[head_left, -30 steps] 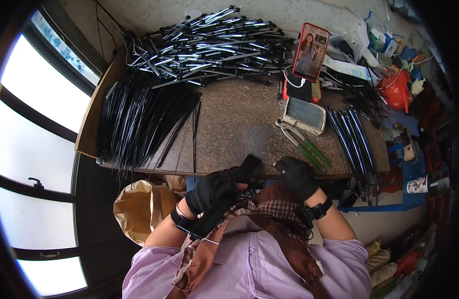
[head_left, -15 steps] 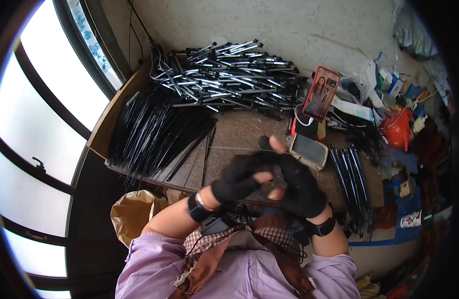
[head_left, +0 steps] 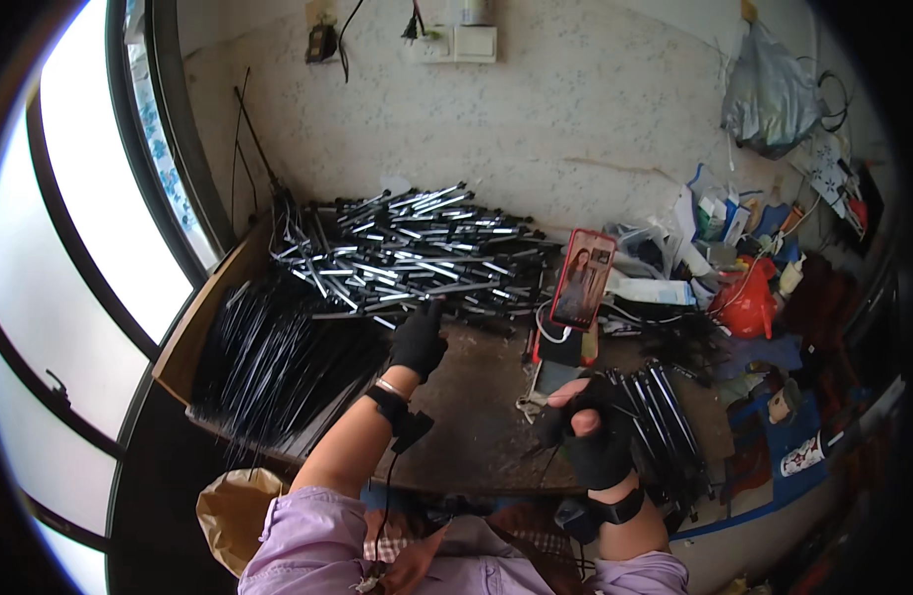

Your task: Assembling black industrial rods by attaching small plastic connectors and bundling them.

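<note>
My left hand point(head_left: 420, 342), in a black fingerless glove, reaches to the near edge of a heap of silver-and-black rods point(head_left: 426, 248). Its back faces up and its fingertips are mostly hidden, so whether it grips a rod does not show. My right hand point(head_left: 595, 436), gloved the same way, is curled closed over the front right of the table. What lies inside its fingers cannot be made out. Just to its right lies a row of dark shiny rods point(head_left: 665, 412). Left of my left hand spreads a large bundle of thin black strips point(head_left: 278, 367).
A phone point(head_left: 583, 280) in a red case stands upright behind my right hand, with a white cable. Plastic bags and a red bag point(head_left: 746, 297) clutter the back right. A wooden board point(head_left: 203, 307) edges the table's left side. Below it stands a brown paper bag point(head_left: 236, 516).
My hands were together over the table's middle and have parted. The left has moved forward and left to the rod heap, the right slightly right and nearer. The view has tilted up.
</note>
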Action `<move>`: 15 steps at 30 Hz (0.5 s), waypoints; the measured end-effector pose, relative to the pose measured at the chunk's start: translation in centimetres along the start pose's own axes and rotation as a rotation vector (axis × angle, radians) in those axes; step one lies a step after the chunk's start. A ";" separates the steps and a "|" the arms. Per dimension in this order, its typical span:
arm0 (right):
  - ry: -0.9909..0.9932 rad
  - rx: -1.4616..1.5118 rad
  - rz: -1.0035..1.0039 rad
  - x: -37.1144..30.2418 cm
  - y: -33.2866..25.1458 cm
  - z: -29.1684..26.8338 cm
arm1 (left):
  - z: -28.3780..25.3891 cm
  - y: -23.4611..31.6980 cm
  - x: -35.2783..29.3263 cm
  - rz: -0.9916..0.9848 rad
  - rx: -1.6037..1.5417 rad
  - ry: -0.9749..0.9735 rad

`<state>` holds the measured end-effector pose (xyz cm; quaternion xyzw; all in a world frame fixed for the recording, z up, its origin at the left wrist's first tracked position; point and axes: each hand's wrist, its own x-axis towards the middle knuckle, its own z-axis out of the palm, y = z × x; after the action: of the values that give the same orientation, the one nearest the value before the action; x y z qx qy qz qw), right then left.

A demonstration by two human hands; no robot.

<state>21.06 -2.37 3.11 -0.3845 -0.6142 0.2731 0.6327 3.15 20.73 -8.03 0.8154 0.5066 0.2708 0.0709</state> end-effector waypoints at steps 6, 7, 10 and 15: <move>0.006 -0.008 0.009 1.0 0.2 -0.1 | 0.2 0.6 0.3 0.119 0.275 0.059; 0.014 0.022 0.022 1.3 0.2 0.0 | 0.4 0.4 0.3 0.128 0.332 0.107; -0.001 0.098 0.071 1.0 0.0 0.5 | 0.2 -0.7 0.4 -0.050 0.131 0.071; 0.102 0.011 -0.097 1.3 0.0 0.9 | -2.3 2.8 -3.3 0.544 0.270 0.226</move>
<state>20.29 -1.21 3.80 -0.3642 -0.5976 0.2258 0.6777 3.11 16.20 -6.20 0.8878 0.3060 0.2990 -0.1694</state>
